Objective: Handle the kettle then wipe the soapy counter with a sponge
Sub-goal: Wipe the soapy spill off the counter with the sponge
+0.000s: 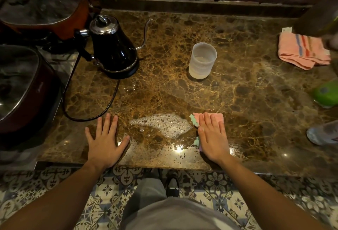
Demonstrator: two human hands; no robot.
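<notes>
A black gooseneck kettle (113, 46) with a chrome lid stands on its base at the back left of the brown marble counter (247, 92). A patch of soapy foam (164, 124) lies near the front edge. My right hand (213, 138) rests flat, fingers together, on a pink and green sponge (217, 116) just right of the foam. My left hand (105, 140) lies flat on the counter left of the foam, fingers spread, holding nothing.
A frosted plastic cup (202, 60) stands mid-counter. The kettle's black cord (102, 114) loops toward my left hand. Two large pots (42, 12) (20, 87) sit at the left. A pink striped cloth (303, 50), a green object (325, 93) and a bottle (321, 132) are at the right.
</notes>
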